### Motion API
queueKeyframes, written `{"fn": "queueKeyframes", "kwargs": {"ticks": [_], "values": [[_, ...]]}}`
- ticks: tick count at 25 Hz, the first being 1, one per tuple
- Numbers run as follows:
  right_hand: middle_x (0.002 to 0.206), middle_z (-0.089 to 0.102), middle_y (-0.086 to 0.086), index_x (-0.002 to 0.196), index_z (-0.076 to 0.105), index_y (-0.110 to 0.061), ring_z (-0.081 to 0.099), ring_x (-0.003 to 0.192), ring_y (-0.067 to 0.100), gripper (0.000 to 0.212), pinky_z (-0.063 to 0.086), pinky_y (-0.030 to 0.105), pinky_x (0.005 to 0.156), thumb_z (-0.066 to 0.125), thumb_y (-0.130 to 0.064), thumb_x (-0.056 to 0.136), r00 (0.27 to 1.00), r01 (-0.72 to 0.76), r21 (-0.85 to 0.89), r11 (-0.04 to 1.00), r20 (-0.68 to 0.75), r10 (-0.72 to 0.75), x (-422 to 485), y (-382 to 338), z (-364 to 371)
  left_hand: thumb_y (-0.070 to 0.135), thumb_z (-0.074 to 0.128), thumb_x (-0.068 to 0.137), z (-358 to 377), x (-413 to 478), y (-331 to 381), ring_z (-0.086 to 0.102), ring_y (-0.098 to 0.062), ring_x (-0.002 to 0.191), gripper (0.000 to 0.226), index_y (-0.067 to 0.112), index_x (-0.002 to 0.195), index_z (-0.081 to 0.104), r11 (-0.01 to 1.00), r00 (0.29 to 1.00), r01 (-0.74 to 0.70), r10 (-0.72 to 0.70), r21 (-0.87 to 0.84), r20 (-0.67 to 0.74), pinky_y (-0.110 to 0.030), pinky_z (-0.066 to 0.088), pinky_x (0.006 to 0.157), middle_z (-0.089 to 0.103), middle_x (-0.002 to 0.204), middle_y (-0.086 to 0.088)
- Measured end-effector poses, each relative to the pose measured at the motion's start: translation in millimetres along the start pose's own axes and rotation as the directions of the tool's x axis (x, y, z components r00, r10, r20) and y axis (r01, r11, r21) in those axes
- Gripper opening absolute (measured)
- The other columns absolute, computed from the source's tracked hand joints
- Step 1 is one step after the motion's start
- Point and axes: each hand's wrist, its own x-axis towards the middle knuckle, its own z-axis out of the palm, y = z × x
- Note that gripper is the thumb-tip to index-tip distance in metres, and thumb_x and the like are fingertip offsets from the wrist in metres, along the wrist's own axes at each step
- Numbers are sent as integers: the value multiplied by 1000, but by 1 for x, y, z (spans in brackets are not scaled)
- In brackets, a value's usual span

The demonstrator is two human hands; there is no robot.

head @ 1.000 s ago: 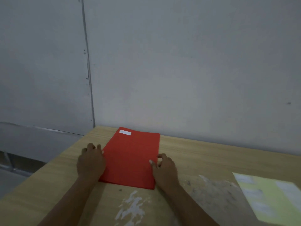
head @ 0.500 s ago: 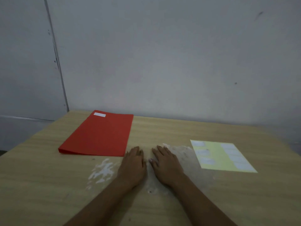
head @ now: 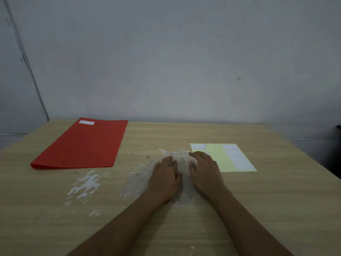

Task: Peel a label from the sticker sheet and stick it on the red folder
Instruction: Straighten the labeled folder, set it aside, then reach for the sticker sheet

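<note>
- Both hands lie flat, palms down, side by side on the wooden surface (head: pixel 239 209), near its middle. Neither grasps anything.
- The left hand (head: pixel 166 177) rests with fingers stretched forward and loose, on a pale, scuffed patch (head: pixel 140 180) where the finish has worn off.
- The right hand (head: pixel 205 171) sits just beside it, equally relaxed. Its fingertips (head: pixel 193 154) reach the near left corner area of the sticker sheet (head: pixel 219 159); whether they actually press on the paper or stop just short, I cannot tell.
- The sticker sheet is pale yellow-green and lies flat on the right side of the surface. White labels (head: pixel 235 157) run in a column down its right part, and another label (head: pixel 199 146) shows at its far left corner.
- The red folder (head: pixel 81 146) lies closed and flat on the left side, well apart from both hands and from the sheet, angled so its far end leans toward the wall.
- A small white label (head: pixel 86 122) is stuck at the folder's far left corner.
- A second worn, whitish patch (head: pixel 85 185) marks the surface in front of the folder, to the left of the left forearm.
- A plain grey wall (head: pixel 184 61) rises behind the far edge.
</note>
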Motion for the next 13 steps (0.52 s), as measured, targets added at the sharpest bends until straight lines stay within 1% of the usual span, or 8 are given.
{"fn": "queueKeyframes", "kwargs": {"ticks": [2,4,8,10,13], "values": [[139,55,-2,134,55,-24,45,132,19,41,37,37,105,48,-31,94,995,-82,-21,996,-52,81,2,24,-11,37,28,101,10,10,17,13,-21,153,59,13,154,28,1000,1000,-28,28,1,7,-41,5,124,20,165,-6],[143,52,-3,136,53,-24,41,136,18,42,34,39,107,46,-31,95,987,-157,-42,987,-51,154,5,46,-18,37,28,102,17,22,34,11,-21,153,59,12,155,27,999,999,-43,43,-17,10,-41,5,124,18,165,-6],[154,41,3,143,46,-22,29,146,24,48,29,43,116,41,-36,97,962,-273,-124,954,-26,272,16,89,-29,44,27,102,31,51,63,9,-22,154,62,13,155,24,997,997,-58,61,-53,44,-41,5,124,17,165,-4],[158,35,5,145,44,-24,27,147,26,50,27,42,117,38,-39,98,950,-307,-145,940,7,312,23,110,-33,46,27,100,39,66,71,11,-23,153,62,15,154,28,998,997,-62,62,-14,50,-43,7,124,22,164,-2],[162,26,5,150,36,-29,21,150,25,54,22,41,120,36,-45,98,942,-315,-151,937,70,328,35,131,-27,49,27,98,45,93,70,14,-23,153,62,21,153,31,997,998,-44,42,70,38,-46,10,122,25,163,4]]}}
